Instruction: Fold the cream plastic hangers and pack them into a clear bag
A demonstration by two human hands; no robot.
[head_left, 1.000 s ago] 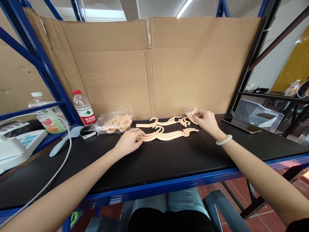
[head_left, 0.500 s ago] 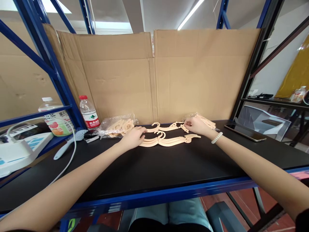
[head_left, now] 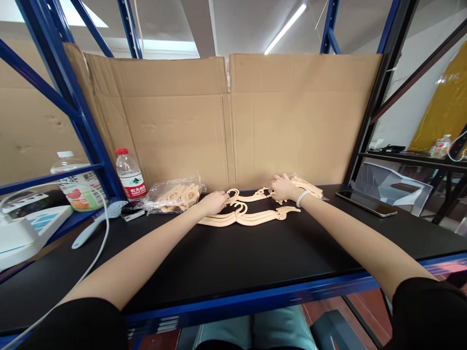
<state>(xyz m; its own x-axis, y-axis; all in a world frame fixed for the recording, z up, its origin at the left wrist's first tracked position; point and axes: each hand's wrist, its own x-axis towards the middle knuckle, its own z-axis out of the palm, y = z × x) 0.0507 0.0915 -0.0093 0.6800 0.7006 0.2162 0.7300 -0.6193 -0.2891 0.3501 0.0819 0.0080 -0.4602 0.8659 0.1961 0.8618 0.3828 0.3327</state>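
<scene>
Hands — left hand point(head_left: 215, 201), right hand point(head_left: 281, 187) — touch far hanger point(head_left: 251, 197).

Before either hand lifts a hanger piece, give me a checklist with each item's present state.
1. Left hand is on the far hanger piece at its left end: ok.
2. Right hand is at that piece's right end: ok; whether the fingers pinch it, cannot tell.
3. Near stack of hanger pieces lies flat on the black shelf top, apart from both hands: ok.
4. Bag of hangers sits left of the left hand, not touching it: ok.
5. Phone lies to the right, away from the right arm: ok.
6. Water bottle stands upright at the far left: ok.
</scene>
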